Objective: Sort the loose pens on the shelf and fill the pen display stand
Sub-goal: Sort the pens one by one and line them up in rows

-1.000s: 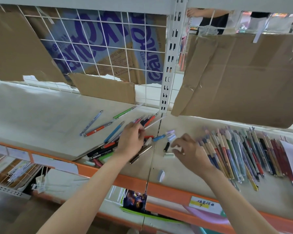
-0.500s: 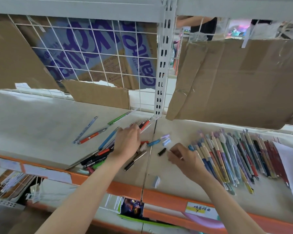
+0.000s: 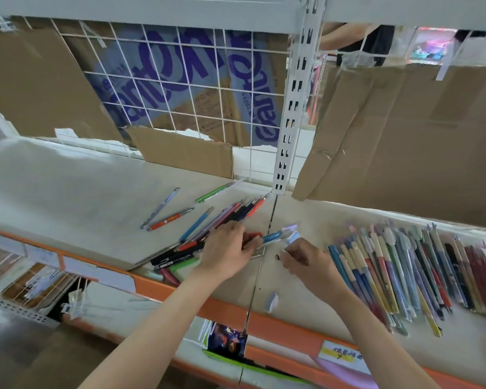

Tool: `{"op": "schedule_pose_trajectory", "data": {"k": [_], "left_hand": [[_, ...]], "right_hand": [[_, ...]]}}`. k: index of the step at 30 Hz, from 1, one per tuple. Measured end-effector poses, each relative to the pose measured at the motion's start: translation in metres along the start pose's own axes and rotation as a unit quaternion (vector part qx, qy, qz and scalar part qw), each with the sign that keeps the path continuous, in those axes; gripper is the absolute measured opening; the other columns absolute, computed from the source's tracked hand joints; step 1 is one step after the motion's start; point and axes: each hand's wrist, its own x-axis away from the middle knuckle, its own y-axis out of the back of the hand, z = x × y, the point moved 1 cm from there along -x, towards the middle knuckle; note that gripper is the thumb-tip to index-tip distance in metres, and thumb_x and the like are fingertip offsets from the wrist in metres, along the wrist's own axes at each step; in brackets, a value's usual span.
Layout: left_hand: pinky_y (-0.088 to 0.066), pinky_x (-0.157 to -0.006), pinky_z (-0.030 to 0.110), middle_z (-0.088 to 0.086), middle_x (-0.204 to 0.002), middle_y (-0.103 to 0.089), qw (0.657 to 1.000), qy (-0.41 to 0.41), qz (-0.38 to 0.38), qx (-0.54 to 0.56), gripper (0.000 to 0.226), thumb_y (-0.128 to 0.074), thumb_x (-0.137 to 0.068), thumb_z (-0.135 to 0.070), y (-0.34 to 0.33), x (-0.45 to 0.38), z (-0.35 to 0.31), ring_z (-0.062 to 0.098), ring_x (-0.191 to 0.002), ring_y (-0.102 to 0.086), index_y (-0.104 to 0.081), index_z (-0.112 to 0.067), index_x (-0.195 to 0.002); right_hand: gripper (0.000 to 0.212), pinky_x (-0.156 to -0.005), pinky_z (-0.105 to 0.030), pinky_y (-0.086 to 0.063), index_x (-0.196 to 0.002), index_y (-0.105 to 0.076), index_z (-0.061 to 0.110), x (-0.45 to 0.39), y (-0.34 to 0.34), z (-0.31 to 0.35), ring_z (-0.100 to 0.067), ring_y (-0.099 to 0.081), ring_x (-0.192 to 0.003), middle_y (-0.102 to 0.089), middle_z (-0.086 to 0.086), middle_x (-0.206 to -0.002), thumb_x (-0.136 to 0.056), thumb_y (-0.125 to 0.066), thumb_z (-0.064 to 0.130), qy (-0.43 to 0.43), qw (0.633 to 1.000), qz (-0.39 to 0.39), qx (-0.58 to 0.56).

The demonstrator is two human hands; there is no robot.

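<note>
Loose pens (image 3: 208, 228) lie in a mixed pile on the beige shelf (image 3: 68, 197). My left hand (image 3: 227, 249) rests on the pile's right end, fingers curled over a dark silver-tipped pen (image 3: 260, 252). A blue pen (image 3: 272, 236) and a red one lie just beyond its fingertips. My right hand (image 3: 306, 259) pinches a small black cap (image 3: 278, 257) against the shelf. To its right is a sorted row of pens (image 3: 404, 270) laid side by side. No display stand is in view.
An orange pen (image 3: 170, 219), a blue-white pen (image 3: 160, 207) and a green pen (image 3: 216, 191) lie apart at the back. A white cap (image 3: 272, 301) sits near the orange shelf edge (image 3: 278, 329). Cardboard (image 3: 404, 136) hangs at the back right, beside a white upright (image 3: 292, 108).
My right hand moved left and closed its fingertips on the small black cap. My left hand slid slightly right over the pile.
</note>
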Motion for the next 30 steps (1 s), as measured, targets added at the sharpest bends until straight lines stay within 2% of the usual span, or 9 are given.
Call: {"op": "schedule_pose_trajectory", "data": {"k": [2,7,10,13,17,20,23,26,30], "left_hand": [[-0.036,-0.062,0.026,0.001,-0.090,-0.055,0.999,-0.020,0.019,-0.018,0.040,-0.051,-0.088,-0.052,-0.003,0.000,-0.006,0.017,-0.080,-0.055,-0.052,-0.013,-0.096],[-0.031,-0.059,0.020,-0.005,-0.090,-0.041,0.999,-0.024,0.042,0.015,0.026,-0.057,-0.088,-0.041,-0.002,-0.001,-0.009,0.012,-0.076,-0.048,-0.055,-0.018,-0.098],[-0.023,-0.052,0.012,-0.006,-0.092,-0.042,0.997,-0.007,0.067,0.040,0.017,-0.062,-0.085,-0.032,-0.001,-0.001,-0.007,0.007,-0.074,-0.044,-0.054,-0.020,-0.095],[-0.025,-0.051,0.012,-0.007,-0.092,-0.044,0.994,-0.004,0.089,0.066,0.017,-0.065,-0.082,-0.023,0.002,0.002,-0.004,0.001,-0.070,-0.045,-0.054,-0.025,-0.094],[-0.028,-0.047,0.012,-0.017,-0.076,-0.045,0.991,-0.009,0.107,0.075,0.028,-0.065,-0.082,-0.016,0.005,0.006,0.001,-0.006,-0.064,-0.044,-0.056,-0.029,-0.105],[-0.032,-0.053,0.012,-0.014,-0.083,-0.050,0.992,-0.042,0.088,0.075,0.030,-0.060,-0.085,-0.010,0.006,0.012,0.005,-0.001,-0.068,-0.046,-0.051,-0.018,-0.113],[-0.033,-0.066,0.015,0.001,-0.096,-0.057,0.992,-0.081,0.068,0.073,0.022,-0.055,-0.088,-0.006,0.008,0.018,0.011,0.013,-0.083,-0.052,-0.054,-0.009,-0.110],[-0.038,-0.077,0.023,0.002,-0.104,-0.053,0.992,-0.067,0.088,0.058,0.016,-0.056,-0.090,-0.015,0.009,0.018,0.014,0.016,-0.094,-0.052,-0.059,-0.011,-0.106],[-0.033,-0.075,0.022,-0.002,-0.103,-0.046,0.994,-0.045,0.096,0.022,0.014,-0.053,-0.091,-0.025,0.007,0.017,0.011,0.013,-0.094,-0.046,-0.057,-0.015,-0.101]], "right_hand": [[0.014,-0.067,-0.034,-0.048,-0.076,-0.055,0.027,0.001,0.000,-0.001,-0.019,-0.059,-0.068,-0.064,0.000,-0.071,-0.086,-0.064,0.026,-0.002,1.000,0.002,0.004],[0.019,-0.055,-0.008,-0.038,-0.077,-0.060,0.029,0.002,0.005,-0.003,0.005,-0.051,-0.057,-0.059,0.013,-0.063,-0.083,-0.068,0.013,-0.016,0.998,-0.015,-0.053],[0.022,-0.055,-0.013,-0.043,-0.080,-0.064,0.025,0.003,0.011,-0.005,0.002,-0.050,-0.056,-0.058,0.016,-0.060,-0.084,-0.065,0.004,-0.032,0.993,-0.034,-0.107],[0.029,-0.062,-0.026,-0.048,-0.081,-0.065,0.026,0.003,0.016,-0.006,-0.005,-0.054,-0.058,-0.063,0.005,-0.070,-0.084,-0.061,-0.003,-0.051,0.987,-0.071,-0.137],[0.025,-0.059,-0.019,-0.048,-0.086,-0.062,0.024,0.003,0.021,-0.005,-0.008,-0.056,-0.061,-0.062,0.002,-0.069,-0.086,-0.059,-0.001,-0.062,0.975,-0.120,-0.178],[0.018,-0.060,-0.022,-0.048,-0.086,-0.061,0.022,0.003,0.022,-0.003,-0.010,-0.056,-0.062,-0.062,0.001,-0.068,-0.087,-0.061,0.004,-0.065,0.968,-0.147,-0.195],[0.018,-0.060,-0.021,-0.049,-0.085,-0.062,0.020,0.004,0.021,-0.001,-0.009,-0.056,-0.063,-0.062,0.000,-0.069,-0.088,-0.058,0.002,-0.064,0.962,-0.157,-0.214],[0.016,-0.060,-0.022,-0.049,-0.085,-0.062,0.019,0.003,0.017,0.001,-0.010,-0.056,-0.065,-0.062,-0.001,-0.068,-0.088,-0.059,0.003,-0.066,0.963,-0.141,-0.220],[0.017,-0.059,-0.019,-0.049,-0.083,-0.063,0.019,0.004,0.009,0.003,-0.007,-0.057,-0.063,-0.062,-0.001,-0.067,-0.087,-0.060,0.003,-0.063,0.966,-0.110,-0.226]]}}
